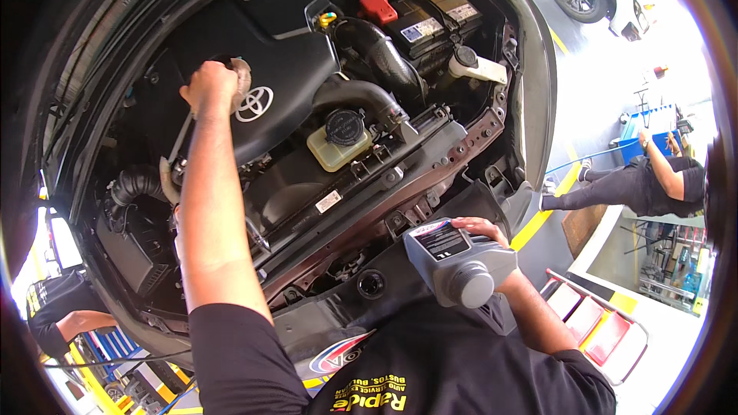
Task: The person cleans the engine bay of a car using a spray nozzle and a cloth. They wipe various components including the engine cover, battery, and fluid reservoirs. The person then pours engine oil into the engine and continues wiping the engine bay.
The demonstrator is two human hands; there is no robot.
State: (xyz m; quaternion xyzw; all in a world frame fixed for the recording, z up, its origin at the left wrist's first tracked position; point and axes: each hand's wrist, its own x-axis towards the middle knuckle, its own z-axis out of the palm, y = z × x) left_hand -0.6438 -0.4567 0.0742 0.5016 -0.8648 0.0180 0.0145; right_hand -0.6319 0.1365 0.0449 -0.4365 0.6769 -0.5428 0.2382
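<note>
My left hand (211, 91) is stretched far over the engine, closed in a fist above the black engine cover (269, 15). A brownish-grey, curved thing (242, 83) shows beside its fingers; I cannot make out what it is. My right hand (484, 229) grips a grey plastic oil bottle (460, 261) in front of the car's nose. The bottle is tilted, its grey screw cap (471, 284) on and facing me, with a dark label on its side.
A yellowish reservoir with a black cap (340, 142) sits behind the front crossmember (453, 146). The battery (430, 19) with a red terminal cover is at the far right. One person (653, 177) stands at right near a blue cart; another (65, 311) is at lower left.
</note>
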